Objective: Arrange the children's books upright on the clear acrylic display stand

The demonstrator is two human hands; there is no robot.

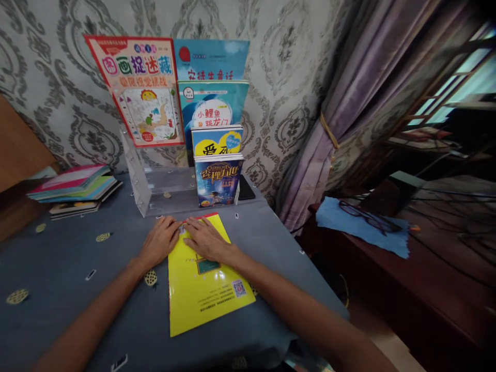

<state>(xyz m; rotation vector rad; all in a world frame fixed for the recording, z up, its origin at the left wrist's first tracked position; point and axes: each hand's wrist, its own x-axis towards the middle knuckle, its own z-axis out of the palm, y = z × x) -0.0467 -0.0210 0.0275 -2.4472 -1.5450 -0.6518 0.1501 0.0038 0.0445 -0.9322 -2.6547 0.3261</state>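
Note:
A yellow book (217, 297) with a glossy cover lies flat on the cloth-covered table. A QR code is at its near right corner, and a red edge shows at its far end. My right hand (204, 238) rests on the far part of the cover, fingers stretched out and slightly apart. At the book's far left edge is my left hand (160, 240), its fingers extended and bent a little, with the fingertips by the red edge. Just beyond both hands stands a clear tiered book rack (141, 181).
On the rack stand a red-bordered picture book (149, 111), teal books (217, 98), a yellow-and-blue book (216, 140) and a dark blue book (217, 183). Stacked books (73, 186) lie left. A dark flat object (246, 187) sits behind the rack. Glasses (368, 217) rest on a blue cloth (333, 219).

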